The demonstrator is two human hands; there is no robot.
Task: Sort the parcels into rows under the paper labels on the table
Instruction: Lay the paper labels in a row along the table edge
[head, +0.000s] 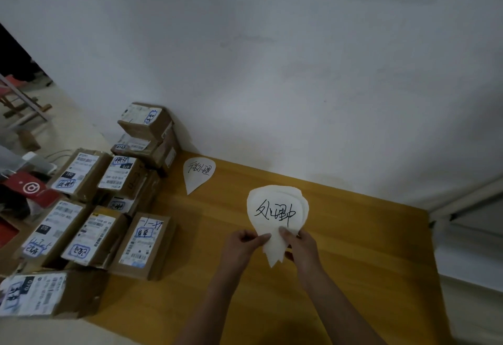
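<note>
Head view: fingers [258, 238] of left hand [242, 244] and right hand [300, 247] pinch paper labels [275, 210]; parcels [95, 235] closed.

2 hands (left hand [242, 244], right hand [302, 246]) pinch paper labels [277, 208], forearms outstretched.

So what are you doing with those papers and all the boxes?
A person holds a small stack of paper labels above the wooden table, left hand and right hand pinching its lower part. One other label already lies flat near the wall. The parcels sit bunched at the table's left end, not yet in rows under labels.
</note>
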